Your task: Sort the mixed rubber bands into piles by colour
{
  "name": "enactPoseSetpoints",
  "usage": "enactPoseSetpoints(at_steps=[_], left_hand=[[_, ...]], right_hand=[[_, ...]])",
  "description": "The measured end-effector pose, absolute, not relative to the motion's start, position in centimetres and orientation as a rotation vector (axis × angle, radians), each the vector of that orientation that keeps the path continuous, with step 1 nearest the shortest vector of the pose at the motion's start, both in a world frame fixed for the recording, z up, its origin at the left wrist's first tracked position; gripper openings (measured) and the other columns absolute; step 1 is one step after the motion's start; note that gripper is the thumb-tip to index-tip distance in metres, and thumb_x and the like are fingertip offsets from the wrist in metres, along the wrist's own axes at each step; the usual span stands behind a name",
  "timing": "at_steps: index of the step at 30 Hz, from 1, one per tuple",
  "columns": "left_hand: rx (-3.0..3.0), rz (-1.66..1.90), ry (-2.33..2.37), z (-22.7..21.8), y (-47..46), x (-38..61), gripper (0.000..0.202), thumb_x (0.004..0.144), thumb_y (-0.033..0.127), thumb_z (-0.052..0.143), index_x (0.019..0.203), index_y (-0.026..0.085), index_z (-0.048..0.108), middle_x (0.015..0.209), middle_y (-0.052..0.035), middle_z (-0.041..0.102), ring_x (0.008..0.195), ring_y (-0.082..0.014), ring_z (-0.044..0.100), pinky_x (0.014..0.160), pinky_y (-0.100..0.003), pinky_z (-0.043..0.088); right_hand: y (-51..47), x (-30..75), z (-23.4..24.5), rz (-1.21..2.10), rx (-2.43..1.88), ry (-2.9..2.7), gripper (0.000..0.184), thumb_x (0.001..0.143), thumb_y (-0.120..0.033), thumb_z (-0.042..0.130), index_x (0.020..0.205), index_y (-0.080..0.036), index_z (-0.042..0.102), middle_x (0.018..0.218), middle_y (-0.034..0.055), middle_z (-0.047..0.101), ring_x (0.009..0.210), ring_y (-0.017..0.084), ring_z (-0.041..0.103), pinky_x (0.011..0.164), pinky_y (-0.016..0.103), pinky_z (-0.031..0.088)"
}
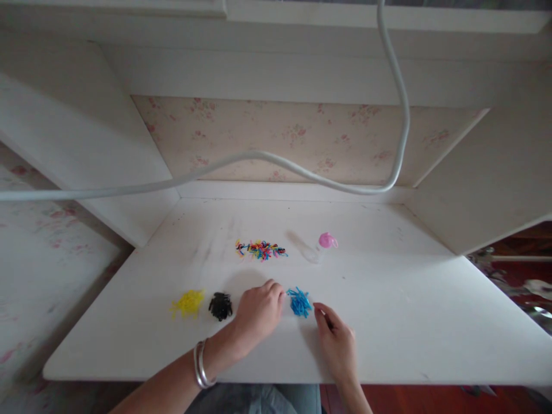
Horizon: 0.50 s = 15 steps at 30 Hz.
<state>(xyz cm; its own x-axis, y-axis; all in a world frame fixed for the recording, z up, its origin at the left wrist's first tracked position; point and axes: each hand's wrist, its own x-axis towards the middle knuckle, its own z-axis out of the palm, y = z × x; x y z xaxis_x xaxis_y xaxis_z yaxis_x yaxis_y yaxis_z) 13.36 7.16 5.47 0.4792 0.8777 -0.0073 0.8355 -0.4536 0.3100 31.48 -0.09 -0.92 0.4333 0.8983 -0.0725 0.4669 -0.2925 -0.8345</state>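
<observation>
A small pile of blue rubber bands (pixel 299 302) lies on the white tabletop between my hands. My left hand (pixel 261 309), with a silver bangle at the wrist, is closed at the left side of this pile, its fingertips mostly hidden. At the right edge of the pile, my right hand (pixel 338 339) has thumb and forefinger pinched together; whatever is in them is too small to make out. Black rubber bands (pixel 221 306) form a heap left of my left hand, with yellow rubber bands (pixel 188 303) beyond them. Farther back lies a mixed-colour heap of rubber bands (pixel 261 249).
A clear container (pixel 315 253) with a pink lid (pixel 328 240) stands behind the blue pile, to the right. A thick pale cable (pixel 259 155) hangs across the view above the table (pixel 422 322). White side panels (pixel 483 161) and a flowered back wall enclose the rear.
</observation>
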Motion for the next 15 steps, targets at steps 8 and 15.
enactPoseSetpoints(at_steps=[8, 15], left_hand=[[2.431, 0.173, 1.414, 5.0, 6.9, 16.5, 0.033, 0.092, 0.029, 0.030, 0.086, 0.021, 0.061, 0.083, -0.0067, 0.064, 0.071, -0.0177, 0.063, 0.061, -0.028, 0.044], [2.297, 0.685, 1.495, 5.6, 6.3, 10.7, 0.027, 0.091, 0.029, 0.036, 0.085, 0.021, 0.061, 0.077, -0.0033, 0.064, 0.071, -0.0129, 0.061, 0.065, -0.022, 0.044]], right_hand=[[-0.3, 31.5, -1.1, 0.718, -1.913, -1.161, 0.047, 0.084, -0.052, 0.041, 0.097, -0.017, 0.068, 0.063, 0.0015, 0.063, 0.054, 0.012, 0.051, 0.052, 0.020, 0.036], [-0.1, 32.0, -1.4, 0.768, -1.910, -1.102, 0.047, 0.081, -0.054, 0.045, 0.097, -0.017, 0.068, 0.069, 0.0023, 0.065, 0.060, 0.014, 0.053, 0.056, 0.021, 0.038]])
